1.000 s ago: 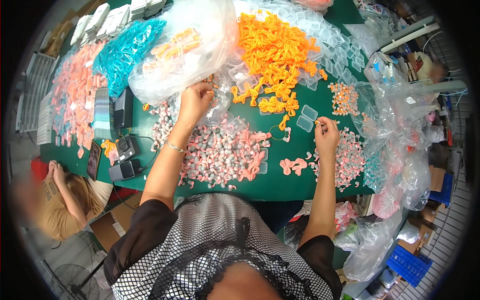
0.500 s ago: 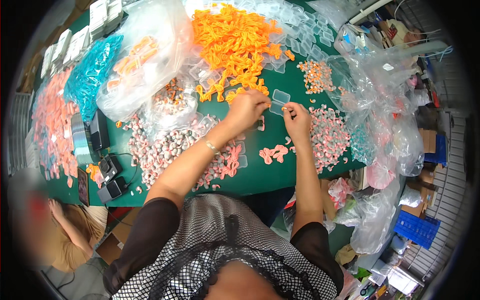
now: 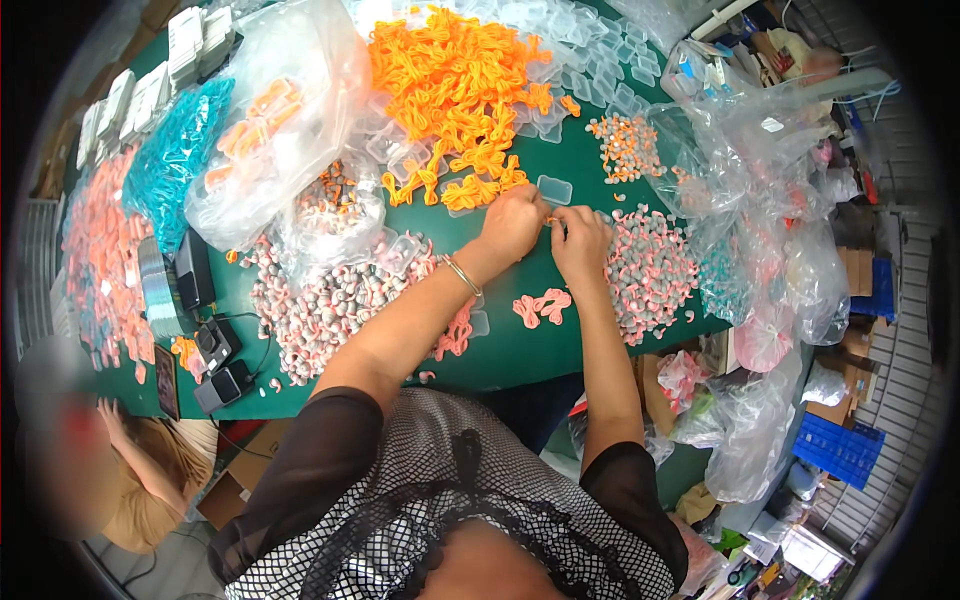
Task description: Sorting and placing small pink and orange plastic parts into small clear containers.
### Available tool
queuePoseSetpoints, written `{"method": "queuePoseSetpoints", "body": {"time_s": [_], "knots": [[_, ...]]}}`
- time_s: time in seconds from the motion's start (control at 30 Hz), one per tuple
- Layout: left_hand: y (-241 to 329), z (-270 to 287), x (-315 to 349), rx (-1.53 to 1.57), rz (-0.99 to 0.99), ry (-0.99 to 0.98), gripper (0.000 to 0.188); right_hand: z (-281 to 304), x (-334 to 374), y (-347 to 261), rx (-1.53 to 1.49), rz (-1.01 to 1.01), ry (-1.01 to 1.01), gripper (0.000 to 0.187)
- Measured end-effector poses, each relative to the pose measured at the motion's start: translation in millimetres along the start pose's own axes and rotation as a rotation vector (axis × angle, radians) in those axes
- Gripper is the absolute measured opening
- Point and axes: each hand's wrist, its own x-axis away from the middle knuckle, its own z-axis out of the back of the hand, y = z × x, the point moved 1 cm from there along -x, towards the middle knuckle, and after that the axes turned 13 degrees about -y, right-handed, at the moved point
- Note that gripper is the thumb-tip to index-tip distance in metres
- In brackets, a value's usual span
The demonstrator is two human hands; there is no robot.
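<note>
My left hand (image 3: pixel 515 222) and my right hand (image 3: pixel 582 240) meet above the green table, fingertips pinched close together. Between them shows a small orange piece (image 3: pixel 550 220), mostly hidden by the fingers, so its exact kind cannot be made out. Just beyond the fingertips lies a clear plastic box (image 3: pixel 555 188), partly covered by my hands. A heap of bundled orange cords (image 3: pixel 450 80) spreads beyond my left hand. Beside my right wrist is a pile of small pink-and-grey curved pieces (image 3: pixel 650 270). Two pink cord bundles (image 3: pixel 542 307) lie nearer to me, between my forearms.
A larger pink-and-grey pile (image 3: pixel 330 300) lies left of my left forearm. Orange-and-grey pieces (image 3: pixel 627 147) sit farther right. Clear boxes (image 3: pixel 600 60) cover the far edge. A large plastic bag (image 3: pixel 330 60) stands left; clear bags (image 3: pixel 770 180) hang right. A person's arm (image 3: pixel 145 465) shows lower left.
My hands have come together, the left moving right and slightly nearer, the right moving left. They have shifted from over the clear box to just in front of it.
</note>
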Motion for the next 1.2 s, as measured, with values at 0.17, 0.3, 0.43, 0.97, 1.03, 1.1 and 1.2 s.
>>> {"method": "queuePoseSetpoints", "body": {"time_s": [0.17, 0.3, 0.43, 0.97, 1.03, 1.1, 1.2], "knots": [[-1, 1, 1, -0.025, -0.049, 0.039, 0.010, 4, -5, -2, 0.015, 0.045, -0.013, 0.013], [2, 2, 6, -0.094, -0.100, 0.086, 0.014, 11, -23, 8, -0.141, 0.036, -0.032, 0.013], [6, 2, 13, -0.184, -0.056, 0.073, 0.017, 18, -73, -11, -0.316, 0.198, -0.084, 0.020], [6, 15, 20, -0.154, 0.017, 0.030, 0.032, 16, -92, 15, -0.372, 0.274, -0.080, 0.015], [5, 16, 15, -0.123, 0.024, 0.037, 0.035, 24, -73, 30, -0.474, 0.141, -0.081, 0.014], [1, 14, 10, -0.180, 0.016, 0.125, 0.028, 27, -53, 32, -0.451, 0.135, -0.103, 0.015], [0, 13, 7, -0.203, 0.016, 0.124, 0.036, 26, -35, 27, -0.413, 0.108, -0.129, 0.017]]}}
